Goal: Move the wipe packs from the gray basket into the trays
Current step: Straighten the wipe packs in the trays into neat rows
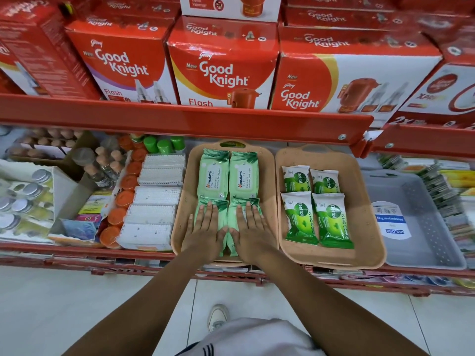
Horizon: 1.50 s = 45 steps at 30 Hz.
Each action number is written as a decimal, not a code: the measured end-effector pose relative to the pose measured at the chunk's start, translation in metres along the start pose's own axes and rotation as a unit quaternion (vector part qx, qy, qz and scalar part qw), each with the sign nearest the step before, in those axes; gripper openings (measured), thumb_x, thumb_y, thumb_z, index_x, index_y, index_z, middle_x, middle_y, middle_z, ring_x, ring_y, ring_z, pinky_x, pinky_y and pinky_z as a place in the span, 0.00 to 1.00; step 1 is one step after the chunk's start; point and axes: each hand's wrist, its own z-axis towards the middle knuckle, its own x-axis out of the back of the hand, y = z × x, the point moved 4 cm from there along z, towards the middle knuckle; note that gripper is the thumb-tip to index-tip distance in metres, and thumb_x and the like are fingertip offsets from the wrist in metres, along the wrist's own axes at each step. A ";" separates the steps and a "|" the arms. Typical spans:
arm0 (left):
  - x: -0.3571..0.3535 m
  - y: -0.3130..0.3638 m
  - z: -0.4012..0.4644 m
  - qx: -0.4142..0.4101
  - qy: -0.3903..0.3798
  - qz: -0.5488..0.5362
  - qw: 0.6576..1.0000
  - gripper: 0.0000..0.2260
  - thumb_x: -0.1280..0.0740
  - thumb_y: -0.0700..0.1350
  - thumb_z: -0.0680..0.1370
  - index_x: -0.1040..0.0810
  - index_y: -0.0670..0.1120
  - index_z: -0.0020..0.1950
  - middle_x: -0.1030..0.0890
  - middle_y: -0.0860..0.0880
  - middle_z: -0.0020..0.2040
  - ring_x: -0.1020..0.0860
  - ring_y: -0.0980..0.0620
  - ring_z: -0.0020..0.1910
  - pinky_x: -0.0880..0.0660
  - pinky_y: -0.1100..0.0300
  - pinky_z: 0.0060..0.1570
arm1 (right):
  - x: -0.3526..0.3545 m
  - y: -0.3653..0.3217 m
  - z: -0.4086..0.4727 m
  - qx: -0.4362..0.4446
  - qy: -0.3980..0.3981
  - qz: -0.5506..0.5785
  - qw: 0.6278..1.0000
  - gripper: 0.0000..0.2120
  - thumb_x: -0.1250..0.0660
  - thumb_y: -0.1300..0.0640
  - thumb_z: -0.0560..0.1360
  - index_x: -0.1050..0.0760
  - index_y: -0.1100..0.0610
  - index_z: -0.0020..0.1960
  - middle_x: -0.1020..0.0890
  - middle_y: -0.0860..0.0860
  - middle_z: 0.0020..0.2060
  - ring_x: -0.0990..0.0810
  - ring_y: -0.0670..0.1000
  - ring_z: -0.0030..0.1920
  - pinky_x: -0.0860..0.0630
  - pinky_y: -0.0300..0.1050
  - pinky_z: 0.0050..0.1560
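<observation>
Two tan trays sit side by side on the lower shelf. The left tray (267,176) holds pale green Himalaya wipe packs: two at the back (227,176) and two at the front. My left hand (205,227) lies flat, fingers spread, on the front left pack (223,214). My right hand (253,227) lies flat on the front right pack (232,219). Neither hand grips anything. The right tray (365,201) carries several dark green Dettol wipe packs (317,204) in two rows. The gray basket (421,222) stands right of the trays with only a label inside.
A red shelf edge (180,119) overhangs the trays, with red Good Knight boxes (223,70) stacked above. White cotton-swab boxes (154,201) and orange caps (126,191) fill the shelf left of the trays. Stacked packets (447,196) lie right of the basket. White floor tiles and my shoe are below.
</observation>
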 end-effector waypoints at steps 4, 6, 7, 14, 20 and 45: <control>0.006 0.011 -0.004 0.027 0.058 -0.061 0.996 0.28 0.61 0.56 0.80 0.61 0.41 0.76 0.59 0.45 0.78 0.63 0.50 0.75 0.68 0.56 0.69 | 0.025 0.007 -0.016 0.028 0.061 0.004 0.998 0.28 0.55 0.50 0.82 0.57 0.59 0.78 0.52 0.56 0.78 0.56 0.54 0.78 0.56 0.47 0.76; 0.014 0.031 -0.007 0.022 0.120 -0.103 0.987 0.31 0.63 0.58 0.78 0.58 0.41 0.76 0.57 0.44 0.78 0.63 0.52 0.74 0.67 0.57 0.70 | 0.045 0.021 -0.032 0.039 0.123 0.007 0.992 0.27 0.53 0.51 0.80 0.50 0.58 0.78 0.43 0.55 0.77 0.47 0.54 0.77 0.46 0.49 0.75; 0.019 0.045 -0.008 0.005 0.157 -0.118 0.981 0.33 0.64 0.59 0.76 0.56 0.41 0.76 0.56 0.44 0.78 0.64 0.53 0.73 0.67 0.58 0.70 | 0.053 0.033 -0.039 0.039 0.151 0.010 0.988 0.27 0.52 0.52 0.79 0.46 0.57 0.77 0.40 0.55 0.76 0.43 0.54 0.76 0.41 0.49 0.73; 0.037 0.165 0.008 -0.125 0.218 -0.130 0.959 0.26 0.56 0.50 0.80 0.51 0.40 0.76 0.52 0.42 0.77 0.57 0.47 0.76 0.63 0.58 0.72 | 0.082 0.156 -0.044 -0.077 0.199 0.026 0.977 0.24 0.47 0.55 0.79 0.38 0.58 0.74 0.33 0.58 0.72 0.36 0.58 0.72 0.32 0.52 0.69; 0.002 0.230 0.051 -0.093 0.109 -0.094 0.985 0.27 0.53 0.49 0.81 0.57 0.39 0.76 0.57 0.42 0.78 0.59 0.48 0.76 0.62 0.57 0.72 | 0.075 0.200 -0.024 -0.039 0.083 -0.024 0.995 0.27 0.51 0.54 0.82 0.55 0.55 0.78 0.51 0.53 0.79 0.54 0.52 0.78 0.52 0.49 0.78; -0.037 0.227 0.038 -0.047 -0.029 0.072 0.996 0.28 0.59 0.54 0.81 0.65 0.42 0.75 0.66 0.46 0.76 0.64 0.50 0.75 0.64 0.56 0.71 | 0.051 0.202 -0.052 -0.062 -0.031 -0.031 0.997 0.30 0.52 0.51 0.81 0.62 0.58 0.78 0.60 0.56 0.78 0.60 0.53 0.78 0.56 0.48 0.78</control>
